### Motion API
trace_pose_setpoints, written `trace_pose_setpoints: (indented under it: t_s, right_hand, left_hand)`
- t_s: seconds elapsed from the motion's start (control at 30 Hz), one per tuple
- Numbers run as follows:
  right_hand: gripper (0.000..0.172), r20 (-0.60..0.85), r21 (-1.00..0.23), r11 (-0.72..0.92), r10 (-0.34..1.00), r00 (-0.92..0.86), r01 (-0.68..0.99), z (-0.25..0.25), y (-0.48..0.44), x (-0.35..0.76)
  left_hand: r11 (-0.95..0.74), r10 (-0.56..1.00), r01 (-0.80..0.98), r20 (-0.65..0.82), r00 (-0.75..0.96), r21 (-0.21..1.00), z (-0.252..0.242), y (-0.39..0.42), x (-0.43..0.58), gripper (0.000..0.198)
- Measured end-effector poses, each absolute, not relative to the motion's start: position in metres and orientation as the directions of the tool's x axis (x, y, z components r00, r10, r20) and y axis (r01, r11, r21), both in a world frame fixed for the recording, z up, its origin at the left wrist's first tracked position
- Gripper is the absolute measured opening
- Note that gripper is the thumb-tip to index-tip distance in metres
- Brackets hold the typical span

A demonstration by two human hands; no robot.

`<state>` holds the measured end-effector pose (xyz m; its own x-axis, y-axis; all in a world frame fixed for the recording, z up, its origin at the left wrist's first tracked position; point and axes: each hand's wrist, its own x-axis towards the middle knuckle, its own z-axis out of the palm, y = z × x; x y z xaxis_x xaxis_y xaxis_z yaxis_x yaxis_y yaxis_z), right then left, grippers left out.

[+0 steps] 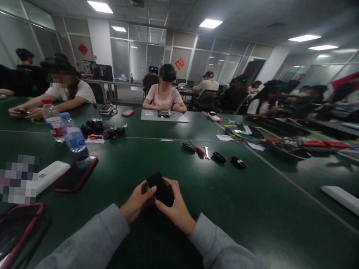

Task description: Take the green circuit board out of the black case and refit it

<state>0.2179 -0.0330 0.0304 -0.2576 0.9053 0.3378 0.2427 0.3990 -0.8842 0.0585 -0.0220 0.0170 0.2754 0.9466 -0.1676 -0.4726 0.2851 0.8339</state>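
Observation:
Between both hands, just above the green table (242,209), is a small black rectangular object (161,187), held tilted; its exact kind does not show. My left hand (137,200) grips its left side, the thumb pressed on the near face. On the right edge my right hand (177,206) is closed round it, with its thumb along the lower end. Farther out on the table lie an open-end wrench (207,153), a screwdriver (199,150) with a red and black handle, and several small black pieces (219,157).
Two water bottles (72,134) stand at the left, near a red-cased phone (76,174) and a white bar (53,175). A second phone (3,236) and black cables lie at lower left. Co-workers sit across the table, one behind a grey mat (181,118). Cables and red tools (310,143) fill the far right.

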Motion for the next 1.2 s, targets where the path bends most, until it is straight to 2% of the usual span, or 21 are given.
trace_pose_setpoints:
  t_s: [0.27, 0.4, 0.5, 0.63, 0.87, 1.2]
  right_hand:
    - [0.059, 0.327, -0.913, 0.352, 0.934, -0.146, 0.207, 0.022, -0.029, 0.219]
    - [0.060, 0.348, -0.915, 0.342, 0.937, -0.012, 0.213, 0.022, -0.020, 0.227]
    - [0.061, 0.267, -0.949, 0.253, 0.962, 0.051, 0.185, 0.020, -0.006, 0.240]
    - [0.058, 0.125, -0.978, 0.119, 0.992, 0.029, 0.171, 0.014, 0.008, 0.256]
    - [0.051, 0.263, -0.914, 0.275, 0.962, -0.079, 0.299, 0.015, 0.005, 0.259]
    - [0.043, 0.244, -0.903, 0.217, 0.970, 0.025, 0.370, 0.002, 0.019, 0.269]
  left_hand:
    - [0.271, 0.958, -0.467, -0.190, 0.212, 0.842, 0.018, -0.021, 0.060, 0.044]
    - [0.276, 0.960, -0.491, -0.219, 0.171, 0.826, 0.019, -0.021, 0.060, 0.044]
    - [0.296, 0.955, -0.531, -0.239, 0.175, 0.794, 0.020, -0.020, 0.058, 0.044]
    - [0.324, 0.946, -0.548, -0.277, 0.169, 0.772, 0.024, -0.019, 0.055, 0.045]
    - [0.354, 0.934, -0.551, -0.317, 0.166, 0.756, 0.026, -0.017, 0.054, 0.044]
    - [0.363, 0.931, -0.541, -0.319, 0.178, 0.759, 0.026, -0.018, 0.054, 0.044]
